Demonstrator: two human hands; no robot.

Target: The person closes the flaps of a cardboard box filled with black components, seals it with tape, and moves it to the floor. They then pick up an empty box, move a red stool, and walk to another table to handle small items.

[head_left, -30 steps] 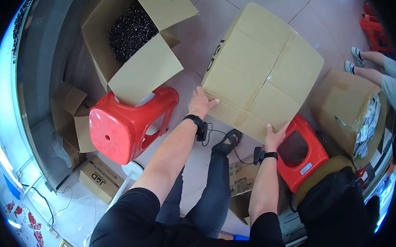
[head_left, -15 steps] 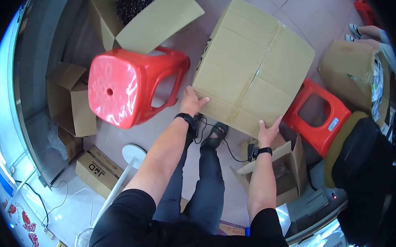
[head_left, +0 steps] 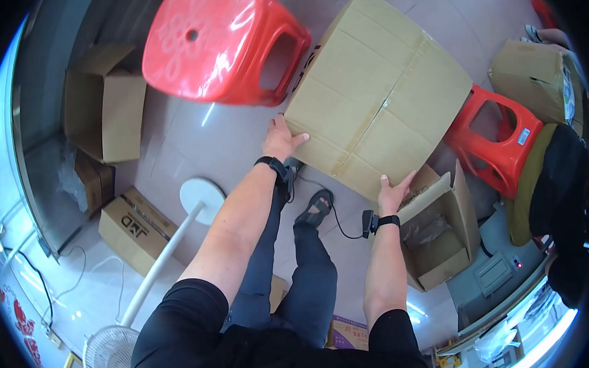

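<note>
A large closed cardboard box (head_left: 373, 88), tape running along its top seam, is gripped between my two hands. My left hand (head_left: 285, 141) holds its near left corner, with the thumb on top and the fingers down the side. At the near right corner is my right hand (head_left: 394, 191), thumb and fingers on the edge; the box hides part of its grip. Both wrists wear black bands. Just left of the box stands a red plastic stool (head_left: 202, 42). Beyond its right side is a second red stool (head_left: 494, 131).
Open cartons stand at the left (head_left: 121, 118) and beside my right hand (head_left: 441, 238). A white fan (head_left: 113, 348) with a round base is at lower left, near a closed carton (head_left: 135, 229). A black cable (head_left: 338, 219) lies by my feet. A stuffed box (head_left: 530, 73) sits at far right.
The box stays between my hands at nearly the same place in view. The left stool and the cartons around now appear higher in the picture, and the open box at the top has mostly left view.
</note>
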